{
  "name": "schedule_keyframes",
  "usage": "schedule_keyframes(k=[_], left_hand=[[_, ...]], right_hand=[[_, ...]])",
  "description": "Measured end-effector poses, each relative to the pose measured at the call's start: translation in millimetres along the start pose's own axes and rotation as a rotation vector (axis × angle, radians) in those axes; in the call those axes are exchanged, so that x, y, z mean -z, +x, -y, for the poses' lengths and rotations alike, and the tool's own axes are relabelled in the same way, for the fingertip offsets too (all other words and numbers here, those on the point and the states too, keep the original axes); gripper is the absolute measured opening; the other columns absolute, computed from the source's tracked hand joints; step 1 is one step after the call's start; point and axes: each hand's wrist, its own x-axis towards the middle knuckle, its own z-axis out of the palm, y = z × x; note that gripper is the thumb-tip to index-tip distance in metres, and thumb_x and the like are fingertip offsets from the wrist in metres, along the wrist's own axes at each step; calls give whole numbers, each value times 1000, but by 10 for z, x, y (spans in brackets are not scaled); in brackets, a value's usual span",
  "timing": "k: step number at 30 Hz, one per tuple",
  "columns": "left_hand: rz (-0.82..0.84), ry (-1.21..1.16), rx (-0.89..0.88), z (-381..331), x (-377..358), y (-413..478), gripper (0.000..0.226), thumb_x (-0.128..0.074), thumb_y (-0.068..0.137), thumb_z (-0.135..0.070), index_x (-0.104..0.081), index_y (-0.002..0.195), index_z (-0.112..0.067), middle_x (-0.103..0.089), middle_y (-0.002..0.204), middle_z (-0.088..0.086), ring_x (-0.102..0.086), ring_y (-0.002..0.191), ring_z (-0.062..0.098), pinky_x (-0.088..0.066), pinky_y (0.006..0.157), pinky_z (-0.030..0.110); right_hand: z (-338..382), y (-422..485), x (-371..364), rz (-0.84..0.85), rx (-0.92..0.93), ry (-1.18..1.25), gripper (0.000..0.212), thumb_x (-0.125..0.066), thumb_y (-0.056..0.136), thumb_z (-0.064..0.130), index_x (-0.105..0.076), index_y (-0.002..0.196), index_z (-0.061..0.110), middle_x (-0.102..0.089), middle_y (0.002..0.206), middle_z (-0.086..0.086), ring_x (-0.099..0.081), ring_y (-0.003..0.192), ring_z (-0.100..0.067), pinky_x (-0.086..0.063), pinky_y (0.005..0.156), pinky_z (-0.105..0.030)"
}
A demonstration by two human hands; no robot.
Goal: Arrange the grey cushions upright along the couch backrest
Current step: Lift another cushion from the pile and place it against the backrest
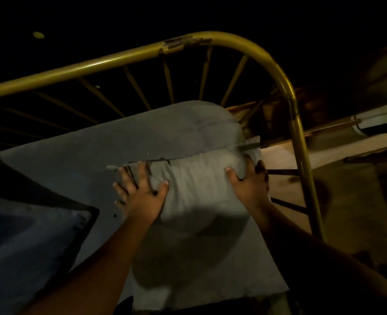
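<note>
A grey cushion (197,185) is held at its top edge between both my hands in the middle of the view. My left hand (140,189) grips its left corner, fingers spread over the fabric. My right hand (247,178) clamps its right corner. Behind it a larger grey cushion (124,137) leans back toward the yellow metal backrest (120,57) with its thin spokes. The held cushion's lower part spreads toward me over the seat and is partly in shadow.
The yellow tube frame (299,137) curves down at the right as the couch's end. A dark blue cushion (29,235) lies at the lower left. Wooden boards (285,155) show beyond the right rail. The surroundings are very dark.
</note>
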Motion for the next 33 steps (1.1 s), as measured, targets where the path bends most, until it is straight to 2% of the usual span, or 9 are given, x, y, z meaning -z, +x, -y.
schedule_keyframes(k=[4, 10, 14, 17, 19, 21, 25, 30, 33], left_hand=[[94, 31, -10, -53, -163, -185, 78, -32, 80, -75, 10, 141, -52, 23, 158, -7, 21, 142, 41, -1, 112, 64], [123, 74, -59, -33, -107, -328, 81, -37, 82, -71, 3, 146, -43, 19, 159, -1, 16, 142, 43, -1, 112, 62], [141, -33, -224, 185, 136, -517, 74, -48, 81, -58, -23, 145, -32, -13, 159, 9, -15, 143, 39, -18, 114, 56], [105, -204, -277, 433, 474, -755, 72, -54, 76, -53, -37, 139, -24, -40, 144, 13, -44, 128, 35, -38, 106, 46], [55, -315, -283, 669, 730, -891, 66, -64, 83, -32, -35, 141, -19, -39, 144, 13, -44, 128, 32, -36, 103, 33], [-12, -392, -300, 957, 1036, -985, 66, -64, 84, -27, -33, 142, -19, -38, 145, 11, -41, 132, 27, -31, 103, 26], [-169, -442, -360, 1545, 1717, -1137, 64, -63, 84, -27, -35, 141, -15, -41, 142, 10, -41, 124, 11, -23, 97, 4], [-348, -552, -434, 2222, 2611, -1327, 56, -56, 84, -34, -40, 137, -23, -47, 138, 0, -46, 125, 14, -38, 104, 30], [-458, -603, -472, 2658, 3080, -1485, 47, -54, 83, -37, -47, 129, -27, -54, 128, -6, -52, 114, 7, -44, 96, 25]], right_hand=[[-76, -128, 31, 70, 100, -91, 79, -35, 85, 71, 0, 148, 41, 2, 161, -1, -1, 147, -34, -7, 118, -56], [-41, -400, -81, 69, 118, -119, 83, -46, 83, 68, -7, 149, 37, -3, 161, -6, -1, 147, -35, -6, 117, -55], [106, -742, -122, 35, 229, -89, 72, -53, 84, 57, -24, 145, 32, -23, 156, -7, -19, 143, -30, -18, 117, -50], [425, -1079, -157, 82, 314, 83, 66, -58, 84, 50, -31, 141, 32, -36, 149, -2, -37, 134, -23, -37, 108, -46], [715, -1336, -200, 129, 381, 136, 64, -60, 85, 47, -32, 141, 29, -40, 145, 0, -45, 123, -13, -42, 100, -35], [1047, -1612, -272, 176, 454, 146, 61, -61, 87, 41, -38, 140, 24, -49, 136, 0, -48, 107, -6, -39, 90, -23], [1748, -2213, -521, 230, 619, 184, 53, -66, 83, 40, -51, 130, 20, -61, 115, -2, -58, 108, -19, -46, 95, -33], [2665, -2995, -817, 300, 826, 154, 45, -66, 86, 30, -53, 127, 17, -61, 116, -2, -56, 108, -15, -41, 91, -24], [3152, -3456, -959, 244, 953, 185, 35, -67, 85, 23, -61, 118, 14, -66, 111, -4, -60, 103, -14, -38, 87, -16]])
